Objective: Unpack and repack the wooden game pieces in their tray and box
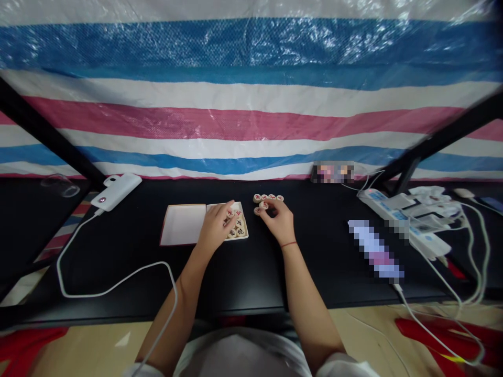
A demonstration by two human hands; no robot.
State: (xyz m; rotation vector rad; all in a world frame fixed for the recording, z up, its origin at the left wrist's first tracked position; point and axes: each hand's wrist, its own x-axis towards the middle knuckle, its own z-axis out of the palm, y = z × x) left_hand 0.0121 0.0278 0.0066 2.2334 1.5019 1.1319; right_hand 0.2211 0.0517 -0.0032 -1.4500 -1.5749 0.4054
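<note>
An open white box holds several round Chinese chess pieces with red or black characters. Over the box's left side, my left hand has its thumb and fingers closed around a piece among the others; its fingers partly cover it. To the right of the box, my right hand pinches a Chinese chess piece between thumb and fingertips. Just beyond it a short row of red-marked pieces lies on the black table. One more piece sits beside my right thumb.
The box lid lies inside up, left of the box. A white power bank with a cable stands at the back left. On the right are a phone, a power strip and loose cables. A striped sheet hangs behind.
</note>
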